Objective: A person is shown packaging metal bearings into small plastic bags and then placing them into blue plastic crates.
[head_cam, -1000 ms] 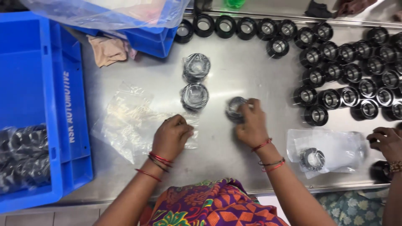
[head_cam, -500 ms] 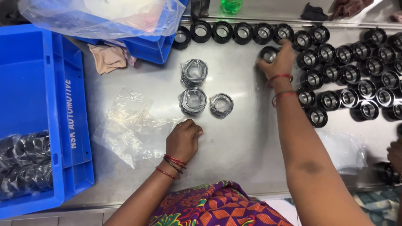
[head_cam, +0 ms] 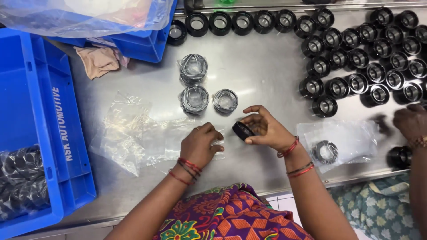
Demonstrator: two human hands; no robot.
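My right hand (head_cam: 265, 129) holds a black ring-shaped part (head_cam: 243, 130) just above the steel table (head_cam: 262, 62), near the front middle. My left hand (head_cam: 201, 145) rests on a clear plastic bag (head_cam: 147, 138) lying flat on the table, fingers curled on its edge. Just beyond my hands stand three bagged parts (head_cam: 194, 98) wrapped in clear plastic, one further back (head_cam: 193, 69) and one to the right (head_cam: 225, 101).
Many loose black ring parts (head_cam: 356, 53) cover the table's right and back. A blue crate (head_cam: 40, 133) with bagged parts stands at the left, another blue bin (head_cam: 133, 44) at the back. Another person's hand (head_cam: 411, 122) works at the right, near a bagged part (head_cam: 327, 152).
My right hand reached to the black parts at the back right, then came back to the front middle holding one. My left hand stayed on the plastic bag.
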